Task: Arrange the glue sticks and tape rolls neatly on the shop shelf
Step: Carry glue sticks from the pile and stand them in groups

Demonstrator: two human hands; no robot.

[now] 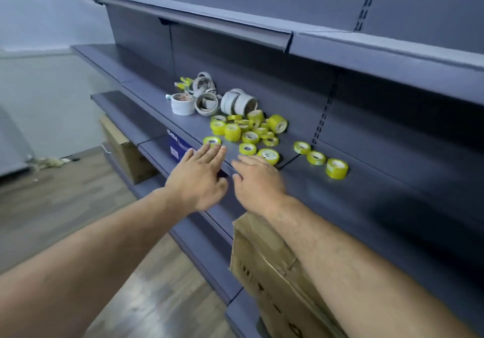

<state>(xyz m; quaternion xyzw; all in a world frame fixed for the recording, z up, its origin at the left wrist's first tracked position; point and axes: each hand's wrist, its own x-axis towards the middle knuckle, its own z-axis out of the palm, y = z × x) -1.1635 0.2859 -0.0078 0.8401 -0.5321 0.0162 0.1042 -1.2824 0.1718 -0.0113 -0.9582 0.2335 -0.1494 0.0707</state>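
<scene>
I have both hands out over the front edge of the shelf (340, 206), palms down. The left hand (199, 178) has its fingers straight and close together, holding nothing, the tips just short of one yellow roll (212, 141) that sits at the lip. The right hand (258, 183) is loosely spread and also empty, its fingertips near another roll (268, 155). It is a little blurred, so I cannot say whether it touches. The yellow rolls (248, 131) lie in a loose heap mid-shelf, some flat and some on edge, which tells me they were tipped out, not placed. Three more (316, 157) stand in a line to the right, apart from the heap, and look like the start of a tidy row. Behind the heap are the white rolls (209, 102), jumbled. At the back left are what I take for glue sticks (183, 82), though they are small and hard to make out. A box (275, 267) sits on the shelf below, under my right forearm. I judge the sorting barely begun, with flat hands well placed to gather the strays at the edge first.
</scene>
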